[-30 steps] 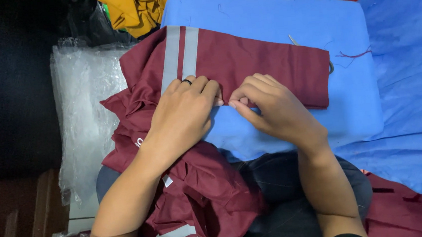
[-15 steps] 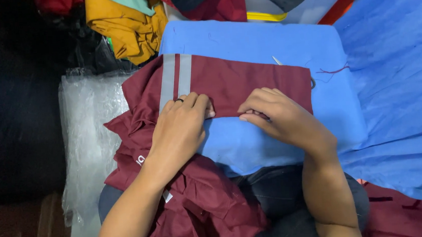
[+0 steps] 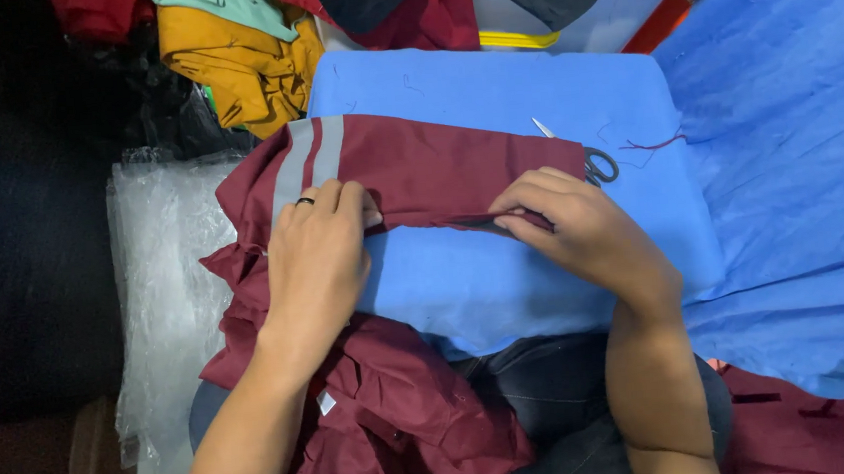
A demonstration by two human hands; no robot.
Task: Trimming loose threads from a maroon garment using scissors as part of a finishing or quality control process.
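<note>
A maroon garment [image 3: 437, 171] with two grey stripes lies stretched over a blue padded board [image 3: 490, 81]; the rest of it bunches down over my lap. My left hand [image 3: 318, 260], a dark ring on one finger, presses flat on the cloth near the stripes. Further right, my right hand [image 3: 566, 221] pinches the garment's lower folded edge. The two hands are apart. A pair of scissors [image 3: 587, 159] lies on the board just beyond my right hand, partly hidden by the cloth.
A stack of clear plastic bags [image 3: 165, 287] lies to the left. Yellow, green, red and dark clothes [image 3: 238, 61] are heaped behind the board. Blue fabric [image 3: 797, 157] covers the right side. More maroon cloth [image 3: 818, 426] sits at the lower right.
My hands have moved apart along the garment's lower edge, the right one sliding to the right. The view has tilted up, and the scissors now show.
</note>
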